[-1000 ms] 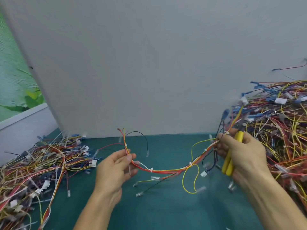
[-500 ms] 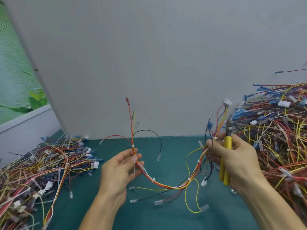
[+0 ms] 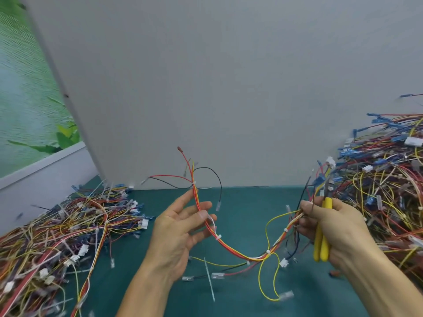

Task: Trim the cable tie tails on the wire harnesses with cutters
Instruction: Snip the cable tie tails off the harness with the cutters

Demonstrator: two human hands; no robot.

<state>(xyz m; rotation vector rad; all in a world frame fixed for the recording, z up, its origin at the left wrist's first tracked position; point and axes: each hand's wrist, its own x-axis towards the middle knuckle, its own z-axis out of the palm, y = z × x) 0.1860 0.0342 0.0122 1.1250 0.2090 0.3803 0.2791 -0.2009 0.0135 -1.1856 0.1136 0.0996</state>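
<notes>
First: Since half a second ago, what has changed?

Second: The left hand (image 3: 176, 239) has loosened its fingers. A pale strip (image 3: 209, 280), blurred, now shows low over the table (image 3: 240, 300) where none showed before. Whether it lies on the table or hangs in the air I cannot tell.

First: How does that hand stand?

Second: The palm faces the camera and the fingers are spread and nearly straight. The harness (image 3: 238, 251) runs across the fingertips rather than being pinched.

First: And the other?

Second: The right hand (image 3: 338, 227) is curled round the yellow-handled cutters (image 3: 321, 239), with their nose pointing up. Its thumb and forefinger also pinch the harness's far end.

First: Where is the harness?

Second: It is held above the table between the two hands and sags in a curve of red, orange and yellow wires. White cable ties (image 3: 218, 236) sit along it. A yellow loop hangs from its low point, and loose ends rise above the left hand.

First: Beyond that?

Second: A left pile (image 3: 57, 236) of harnesses lies on the table and a higher right pile (image 3: 384, 184) sits behind the right hand. A grey board (image 3: 206, 88) stands at the back, with a green picture (image 3: 23, 99) to its left.
</notes>
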